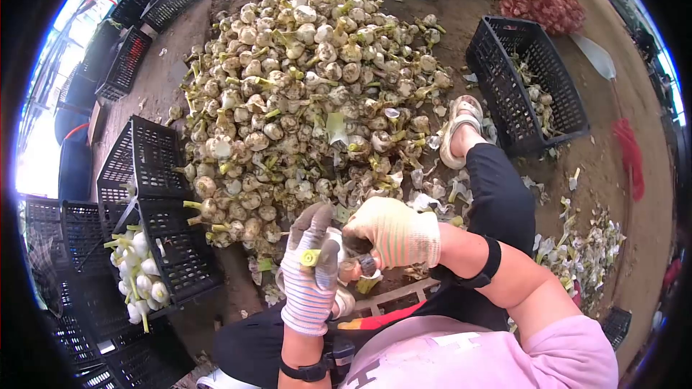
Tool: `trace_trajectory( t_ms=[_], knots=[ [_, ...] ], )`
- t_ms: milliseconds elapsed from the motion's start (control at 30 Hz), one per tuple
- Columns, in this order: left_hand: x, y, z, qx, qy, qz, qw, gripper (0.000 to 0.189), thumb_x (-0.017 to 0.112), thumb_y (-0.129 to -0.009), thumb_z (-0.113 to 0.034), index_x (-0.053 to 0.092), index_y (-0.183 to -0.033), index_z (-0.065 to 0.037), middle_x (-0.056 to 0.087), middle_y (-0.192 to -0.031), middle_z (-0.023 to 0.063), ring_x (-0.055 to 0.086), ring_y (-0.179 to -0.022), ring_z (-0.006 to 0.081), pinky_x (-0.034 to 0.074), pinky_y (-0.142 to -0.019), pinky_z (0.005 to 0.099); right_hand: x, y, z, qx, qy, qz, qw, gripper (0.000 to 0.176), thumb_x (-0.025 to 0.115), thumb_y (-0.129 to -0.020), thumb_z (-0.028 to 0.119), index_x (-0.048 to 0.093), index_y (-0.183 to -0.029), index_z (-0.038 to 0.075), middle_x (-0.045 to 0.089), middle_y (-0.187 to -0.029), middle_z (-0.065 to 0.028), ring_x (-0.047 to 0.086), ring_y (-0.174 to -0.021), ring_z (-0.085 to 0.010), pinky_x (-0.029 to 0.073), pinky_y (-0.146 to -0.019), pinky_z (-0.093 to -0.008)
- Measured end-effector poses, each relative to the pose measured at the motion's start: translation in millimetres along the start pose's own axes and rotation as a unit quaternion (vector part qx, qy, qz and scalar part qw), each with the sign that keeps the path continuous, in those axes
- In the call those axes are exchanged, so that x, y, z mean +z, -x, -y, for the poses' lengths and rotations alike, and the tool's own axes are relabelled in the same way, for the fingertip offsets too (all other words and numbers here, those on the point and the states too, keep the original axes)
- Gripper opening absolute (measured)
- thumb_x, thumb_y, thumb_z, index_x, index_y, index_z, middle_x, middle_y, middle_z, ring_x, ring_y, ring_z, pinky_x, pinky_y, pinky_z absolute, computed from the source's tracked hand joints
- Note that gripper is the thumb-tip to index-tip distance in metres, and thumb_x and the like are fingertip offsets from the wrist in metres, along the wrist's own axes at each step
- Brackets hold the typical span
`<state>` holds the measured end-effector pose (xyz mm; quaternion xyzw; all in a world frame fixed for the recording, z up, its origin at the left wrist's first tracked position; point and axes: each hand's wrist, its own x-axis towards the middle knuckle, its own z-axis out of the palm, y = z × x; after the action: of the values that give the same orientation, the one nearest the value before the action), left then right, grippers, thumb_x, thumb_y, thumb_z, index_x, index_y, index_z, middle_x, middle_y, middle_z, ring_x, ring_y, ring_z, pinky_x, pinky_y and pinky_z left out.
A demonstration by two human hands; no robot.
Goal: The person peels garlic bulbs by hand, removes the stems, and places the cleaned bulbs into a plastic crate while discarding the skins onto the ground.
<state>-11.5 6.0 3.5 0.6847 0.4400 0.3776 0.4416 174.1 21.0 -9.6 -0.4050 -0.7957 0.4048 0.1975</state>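
My left hand (311, 266), in a striped glove with grey fingers, is closed around a garlic bulb (334, 236). Its green cut stem (310, 257) pokes out between the fingers. Right beside it, my right hand (393, 232), in a cream striped glove, is curled shut against the bulb. A small dark piece (369, 266) shows below its fingers; what that hand grips is mostly hidden. Just beyond both hands rises a large heap of unpeeled garlic (303, 94), with soil on the bulbs and short green stems.
At left, a black crate (176, 245) stands near cleaned white garlic (140, 274). Another black crate (530, 86) holds some garlic at right, past my sandalled foot (461, 130). Peeled skins (591, 252) litter the floor. Red net sacks (537, 0) lie at back right.
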Motion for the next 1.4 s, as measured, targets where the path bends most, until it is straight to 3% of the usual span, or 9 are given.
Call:
trace_trajectory(
  t_ms=[167, 467, 533, 600, 733, 833, 1067, 1300, 1400],
  knots=[
    [-6, 7, 7, -0.124, 0.132, 0.038, 0.983, 0.045, 0.048, -0.093, -0.037, 0.055, -0.121, -0.003, 0.051, -0.123, 0.0118, 0.05, -0.112, 0.0237, 0.038, -0.094, 0.0315, -9, 4, 14, 0.043, -0.179, 0.025, 0.983, 0.031, 0.069, -0.075, 0.031, 0.061, -0.076, 0.001, 0.057, -0.064, -0.0127, 0.055, -0.056, -0.02, 0.044, -0.054, -0.0317],
    [-15, -3, 0, -0.175, 0.691, -0.093, 0.695, 0.049, 0.042, -0.092, -0.047, 0.058, -0.118, -0.009, 0.057, -0.121, 0.0119, 0.047, -0.119, 0.0286, 0.03, -0.106, 0.0458, 8, 8, 25, -0.066, -0.433, 0.323, 0.839, 0.029, 0.061, -0.083, 0.026, 0.061, -0.067, 0.003, 0.055, -0.066, -0.0005, 0.05, -0.061, -0.0072, 0.041, -0.056, -0.0242],
    [-27, -5, 9, -0.196, 0.699, -0.12, 0.678, 0.046, 0.043, -0.093, -0.042, 0.054, -0.12, -0.006, 0.057, -0.119, 0.0143, 0.047, -0.119, 0.0293, 0.034, -0.105, 0.0446, 14, 3, 22, -0.217, -0.392, 0.261, 0.855, 0.022, 0.062, -0.081, 0.022, 0.058, -0.073, 0.002, 0.053, -0.065, -0.0009, 0.05, -0.061, -0.0073, 0.042, -0.055, -0.0228],
    [-27, -2, 17, -0.161, 0.663, -0.116, 0.722, 0.047, 0.043, -0.093, -0.041, 0.053, -0.12, -0.004, 0.055, -0.121, 0.0153, 0.046, -0.12, 0.029, 0.034, -0.104, 0.0454, -9, 2, 32, 0.09, -0.561, -0.012, 0.823, 0.025, 0.066, -0.076, 0.018, 0.056, -0.092, 0.001, 0.052, -0.071, -0.0022, 0.049, -0.065, -0.0071, 0.044, -0.06, -0.0231],
    [-16, -5, -2, -0.222, 0.631, -0.106, 0.736, 0.06, 0.047, -0.088, -0.052, 0.051, -0.12, -0.001, 0.055, -0.12, 0.013, 0.05, -0.115, 0.0259, 0.042, -0.097, 0.0348, 3, -13, 32, -0.007, -0.323, -0.143, 0.936, 0.046, 0.068, -0.072, 0.021, 0.051, -0.11, 0.001, 0.059, -0.093, -0.0083, 0.057, -0.083, -0.015, 0.048, -0.072, -0.0296],
    [-17, -6, 18, -0.19, 0.509, -0.233, 0.807, 0.061, 0.048, -0.087, -0.054, 0.052, -0.117, -0.001, 0.056, -0.117, 0.0124, 0.052, -0.111, 0.0251, 0.046, -0.094, 0.0366, 13, -7, 23, 0.075, -0.206, 0.19, 0.957, 0.017, 0.057, -0.08, 0.014, 0.06, -0.094, 0.007, 0.06, -0.071, -0.0092, 0.06, -0.068, -0.0217, 0.048, -0.065, -0.0332],
    [-194, -15, 44, 0.128, 0.648, -0.423, 0.62, 0.052, 0.049, -0.087, -0.028, 0.042, -0.123, 0.009, 0.053, -0.116, 0.0293, 0.055, -0.107, 0.0393, 0.05, -0.088, 0.0497, 18, 10, 24, 0.067, -0.114, 0.143, 0.981, 0.025, 0.064, -0.07, 0.023, 0.06, -0.087, 0.005, 0.062, -0.073, -0.0126, 0.06, -0.07, -0.0308, 0.047, -0.068, -0.037],
    [-24, -120, 118, -0.106, 0.022, -0.083, 0.991, 0.031, 0.056, -0.089, -0.022, 0.058, -0.116, -0.007, 0.063, -0.103, 0.0043, 0.063, -0.082, 0.0152, 0.051, -0.067, 0.0254, -3, 22, 8, -0.015, -0.037, -0.069, 0.997, 0.027, 0.069, -0.054, 0.01, 0.059, -0.079, 0.006, 0.055, -0.086, -0.0115, 0.054, -0.089, -0.0312, 0.042, -0.079, -0.0393],
    [81, -141, 201, -0.159, -0.044, 0.054, 0.985, 0.034, 0.071, -0.074, -0.015, 0.063, -0.106, -0.011, 0.061, -0.105, 0.0142, 0.06, -0.091, 0.0235, 0.05, -0.077, 0.0324, -21, 25, 9, 0.095, -0.113, -0.088, 0.985, 0.028, 0.066, -0.058, 0.007, 0.053, -0.082, 0.005, 0.051, -0.085, -0.0118, 0.053, -0.088, -0.0324, 0.045, -0.072, -0.0396]
  ],
)
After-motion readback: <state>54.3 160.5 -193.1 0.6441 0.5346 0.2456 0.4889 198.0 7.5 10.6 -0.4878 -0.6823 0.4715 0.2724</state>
